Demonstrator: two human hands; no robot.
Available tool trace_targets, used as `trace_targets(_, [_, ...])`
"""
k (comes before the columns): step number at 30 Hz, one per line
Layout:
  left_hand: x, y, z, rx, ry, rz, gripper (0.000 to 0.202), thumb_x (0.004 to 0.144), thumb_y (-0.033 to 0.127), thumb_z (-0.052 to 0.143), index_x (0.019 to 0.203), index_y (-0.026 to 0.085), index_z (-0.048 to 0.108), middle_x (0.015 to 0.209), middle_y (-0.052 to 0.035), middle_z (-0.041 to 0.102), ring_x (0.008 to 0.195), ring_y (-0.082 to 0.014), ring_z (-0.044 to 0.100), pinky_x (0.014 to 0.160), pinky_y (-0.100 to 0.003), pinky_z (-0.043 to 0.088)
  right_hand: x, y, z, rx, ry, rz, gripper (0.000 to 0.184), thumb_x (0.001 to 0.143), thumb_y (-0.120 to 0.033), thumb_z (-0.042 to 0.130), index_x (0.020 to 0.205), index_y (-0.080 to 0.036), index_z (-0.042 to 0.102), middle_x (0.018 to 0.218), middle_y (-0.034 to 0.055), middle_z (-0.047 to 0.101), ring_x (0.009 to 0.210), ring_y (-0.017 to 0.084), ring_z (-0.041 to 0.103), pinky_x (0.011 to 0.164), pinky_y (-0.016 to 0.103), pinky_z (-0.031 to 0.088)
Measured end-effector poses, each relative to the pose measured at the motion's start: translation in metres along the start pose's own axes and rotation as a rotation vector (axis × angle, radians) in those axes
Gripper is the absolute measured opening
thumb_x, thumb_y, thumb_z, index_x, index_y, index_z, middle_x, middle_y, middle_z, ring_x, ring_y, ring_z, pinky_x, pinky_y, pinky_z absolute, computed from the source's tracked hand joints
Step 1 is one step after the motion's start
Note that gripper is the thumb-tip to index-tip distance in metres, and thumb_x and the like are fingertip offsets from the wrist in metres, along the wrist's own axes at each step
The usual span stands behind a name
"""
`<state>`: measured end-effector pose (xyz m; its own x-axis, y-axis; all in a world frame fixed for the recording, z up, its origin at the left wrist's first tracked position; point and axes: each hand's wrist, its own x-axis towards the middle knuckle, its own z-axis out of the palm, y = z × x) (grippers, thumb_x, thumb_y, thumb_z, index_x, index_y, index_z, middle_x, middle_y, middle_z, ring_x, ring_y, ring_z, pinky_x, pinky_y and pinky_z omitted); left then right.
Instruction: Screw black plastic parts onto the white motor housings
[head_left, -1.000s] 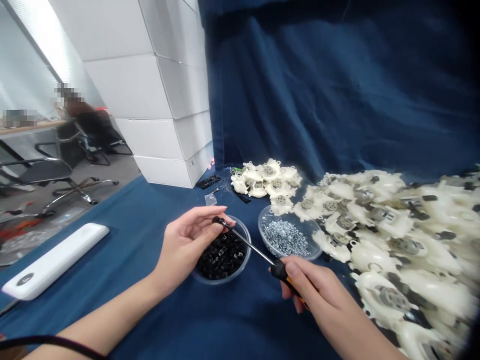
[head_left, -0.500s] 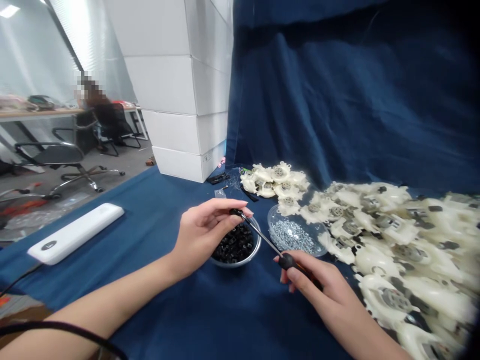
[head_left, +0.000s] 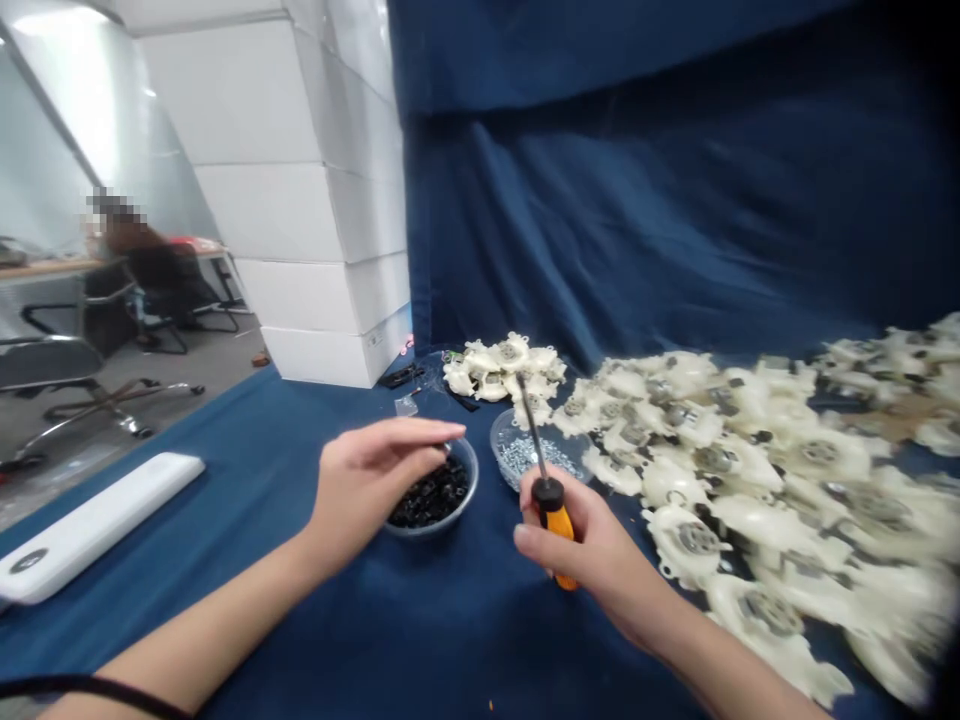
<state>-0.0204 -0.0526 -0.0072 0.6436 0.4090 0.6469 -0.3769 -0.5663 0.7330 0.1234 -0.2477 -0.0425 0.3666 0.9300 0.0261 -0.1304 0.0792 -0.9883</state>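
Observation:
My right hand is wrapped round a screwdriver with an orange and black handle. Its metal shaft points up and away, crossing in front of a clear bowl of small silvery screws. Over the left rim of another clear bowl, which holds many small black parts, my left hand has thumb and fingers pinched together. A small black part shows at those fingertips, mostly hidden by them.
Cream plastic housings with grey inserts cover the table's right side, with a smaller pile behind the bowls. White boxes are stacked at back left. A white power bank lies at left. Beyond, a person sits near chairs.
The screwdriver has come away from the small black part at my left fingertips and swung upright in my right hand. The whole view has shifted toward the right.

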Motion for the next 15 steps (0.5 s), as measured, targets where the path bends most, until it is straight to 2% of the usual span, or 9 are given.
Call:
trace_targets(3, [0.001, 0.006, 0.019, 0.092, -0.218, 0.288, 0.028, 0.079, 0.009, 0.081, 0.1, 0.026, 0.081, 0.098, -0.0043, 0.078, 0.096, -0.0173, 0.073, 0.089, -0.03, 0.062, 0.0, 0.0, 0.006, 0.064, 0.063, -0.068, 0.048, 0.065, -0.033, 0.092, 0.101, -0.02, 0.064, 0.061, -0.0093, 0.051, 0.047, 0.003, 0.043, 0.046, 0.016, 0.035])
trace_targets(5, [0.003, 0.009, 0.033, 0.131, -0.266, 0.382, 0.035, 0.077, 0.008, 0.082, 0.106, 0.027, 0.08, 0.095, -0.0039, 0.074, 0.092, -0.0153, 0.07, 0.083, -0.028, 0.061, -0.002, 0.002, 0.008, 0.139, 0.082, -0.118, 0.047, 0.065, -0.035, 0.092, 0.101, -0.019, 0.066, 0.064, -0.0074, 0.056, 0.045, 0.004, 0.047, 0.043, 0.017, 0.036])
trace_targets(8, [0.006, 0.011, 0.051, 0.178, -0.255, 0.395, 0.041, 0.08, 0.006, 0.078, 0.113, 0.031, 0.078, 0.098, -0.0028, 0.071, 0.09, -0.0128, 0.068, 0.08, -0.026, 0.059, -0.004, 0.002, 0.007, 0.225, 0.182, -0.176, 0.038, 0.071, -0.039, 0.089, 0.094, -0.018, 0.067, 0.059, -0.0074, 0.055, 0.044, 0.003, 0.047, 0.042, 0.016, 0.035])
trace_targets(11, [0.01, 0.014, 0.06, 0.208, -0.223, 0.422, 0.038, 0.082, 0.006, 0.077, 0.11, 0.032, 0.078, 0.095, -0.0013, 0.071, 0.09, -0.0121, 0.067, 0.08, -0.025, 0.058, -0.004, -0.001, 0.006, 0.274, 0.257, -0.19, 0.036, 0.075, -0.042, 0.085, 0.096, -0.018, 0.068, 0.056, -0.0073, 0.053, 0.046, 0.003, 0.047, 0.046, 0.015, 0.036])
trace_targets(13, [0.018, 0.016, 0.061, 0.24, -0.264, 0.383, 0.039, 0.084, 0.012, 0.077, 0.116, 0.033, 0.076, 0.097, -0.0017, 0.07, 0.091, -0.013, 0.066, 0.081, -0.025, 0.058, -0.003, -0.004, 0.003, 0.298, 0.293, -0.206, 0.035, 0.079, -0.045, 0.082, 0.095, -0.017, 0.068, 0.061, -0.0057, 0.056, 0.048, 0.002, 0.048, 0.049, 0.015, 0.037])
trace_targets(15, [0.035, 0.013, 0.057, 0.266, -0.387, 0.256, 0.057, 0.083, 0.024, 0.079, 0.137, 0.034, 0.062, 0.109, -0.0045, 0.068, 0.1, -0.0162, 0.066, 0.084, -0.028, 0.058, 0.0, -0.006, -0.002, 0.297, 0.346, -0.241, 0.034, 0.082, -0.047, 0.078, 0.092, -0.017, 0.067, 0.068, -0.0035, 0.06, 0.049, 0.002, 0.049, 0.049, 0.016, 0.037])
